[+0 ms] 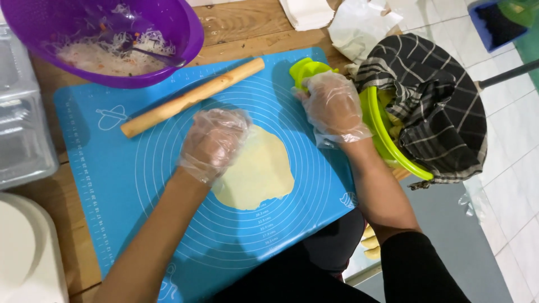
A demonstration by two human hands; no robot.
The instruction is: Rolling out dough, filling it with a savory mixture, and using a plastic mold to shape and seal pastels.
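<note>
Dough sheet [259, 171] lying rolled flat on blue mat [112, 185]; left hand [213, 143] pressing it, fingers spread; right hand [334, 106] gripping green press mould [306, 70]; filling bowl [185, 22] waiting unused.

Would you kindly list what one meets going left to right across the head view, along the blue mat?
Wooden rolling pin → left hand → flattened dough → right hand → green bowl → checked cloth.

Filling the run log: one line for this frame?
left hand: flat on dough sheet | right hand: gripping green press | rolling pin: idle on blue mat
</note>
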